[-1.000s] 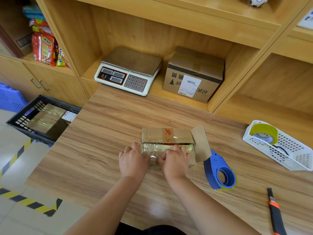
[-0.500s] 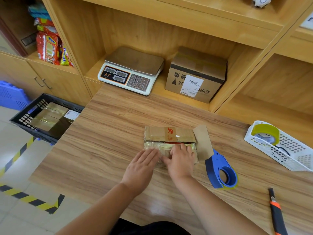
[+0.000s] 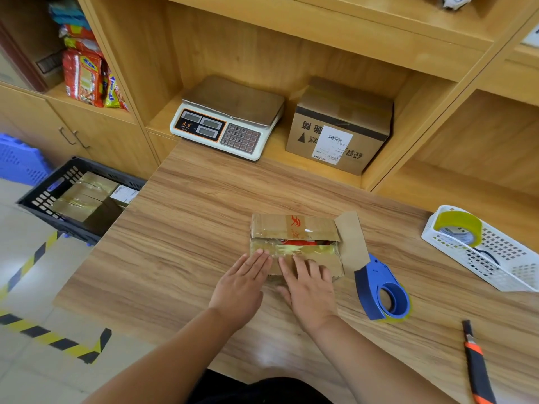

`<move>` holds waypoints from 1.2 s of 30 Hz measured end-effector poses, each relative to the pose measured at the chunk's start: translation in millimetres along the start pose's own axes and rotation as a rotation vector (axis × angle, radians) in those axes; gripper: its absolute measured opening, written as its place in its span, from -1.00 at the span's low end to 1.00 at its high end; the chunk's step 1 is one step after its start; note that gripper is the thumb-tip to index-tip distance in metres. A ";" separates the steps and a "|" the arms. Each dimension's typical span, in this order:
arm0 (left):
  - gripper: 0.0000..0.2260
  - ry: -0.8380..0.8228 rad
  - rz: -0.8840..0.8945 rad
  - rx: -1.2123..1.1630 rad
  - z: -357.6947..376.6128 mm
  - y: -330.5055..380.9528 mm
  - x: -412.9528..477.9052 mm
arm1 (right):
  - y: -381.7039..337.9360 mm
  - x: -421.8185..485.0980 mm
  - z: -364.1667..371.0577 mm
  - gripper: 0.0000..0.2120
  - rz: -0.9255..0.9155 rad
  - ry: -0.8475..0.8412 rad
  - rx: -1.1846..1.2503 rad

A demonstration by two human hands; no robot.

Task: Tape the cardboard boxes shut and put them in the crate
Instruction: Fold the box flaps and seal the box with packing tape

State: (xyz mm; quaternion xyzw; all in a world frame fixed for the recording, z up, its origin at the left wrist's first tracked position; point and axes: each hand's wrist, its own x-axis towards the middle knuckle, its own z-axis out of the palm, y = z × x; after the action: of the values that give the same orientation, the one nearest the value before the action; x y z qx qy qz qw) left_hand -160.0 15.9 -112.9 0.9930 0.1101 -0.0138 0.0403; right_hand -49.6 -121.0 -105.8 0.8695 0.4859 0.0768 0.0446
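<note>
Box (image 3: 280,225) half taped on the surface (image 3: 189,243).
Your left grip (image 3: 242,287) and right grip (image 3: 309,290) press flat and open on the box; one flap (image 3: 351,240) sticks out. Other boxes (image 3: 84,191) lie in the crate (image 3: 40,199).

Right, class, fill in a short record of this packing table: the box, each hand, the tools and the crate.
box: small cardboard box on the wooden table, right end flap sticking out
left hand: flat, fingers straight, pressing the box's near left corner
right hand: flat, pressing the box's taped near side
tools: blue tape dispenser right of the box; utility knife further right
crate: black crate left of the table, lower down, taped boxes inside
</note>
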 end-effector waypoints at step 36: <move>-0.49 0.212 -0.056 -0.150 -5.3 -6.6 -2.4 | 4.6 -24.5 -0.6 -0.15 -0.107 -0.231 -0.050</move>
State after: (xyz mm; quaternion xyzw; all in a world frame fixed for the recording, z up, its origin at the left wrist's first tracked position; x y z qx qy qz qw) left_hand -163.7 22.3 -108.1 0.9796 0.1423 0.0984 0.1022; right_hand -58.5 -144.3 -106.8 0.8440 0.5212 -0.0143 0.1263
